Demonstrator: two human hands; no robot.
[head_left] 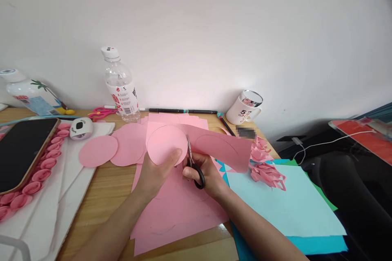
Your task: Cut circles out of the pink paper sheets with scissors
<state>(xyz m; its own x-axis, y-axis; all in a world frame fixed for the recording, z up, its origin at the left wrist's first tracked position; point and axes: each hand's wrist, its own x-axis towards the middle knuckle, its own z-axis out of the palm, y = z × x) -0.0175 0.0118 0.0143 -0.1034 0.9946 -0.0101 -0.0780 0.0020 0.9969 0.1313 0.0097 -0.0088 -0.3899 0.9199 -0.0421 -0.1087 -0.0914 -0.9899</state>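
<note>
My left hand (156, 171) is closed on a pink paper sheet (220, 147), thumb pressed on a drawn circle (167, 144) that is partly cut out. My right hand (206, 173) grips black-handled scissors (194, 163), whose blades point up into the sheet along the circle's right edge. Both hands hover over a stack of pink paper sheets (174, 212) lying on the wooden table (110, 187). Two cut pink paper circles (98, 151) lie to the left of my hands.
A clear plastic bottle (121, 85), a white mug (245, 108), black pens (183, 111) and pink scissors (101, 113) line the wall. A phone (21, 151), rolled pink paper roses (45, 163) and a white tape dispenser (81, 128) sit left. Light blue paper (288, 208) with pink scraps (266, 169) lies right.
</note>
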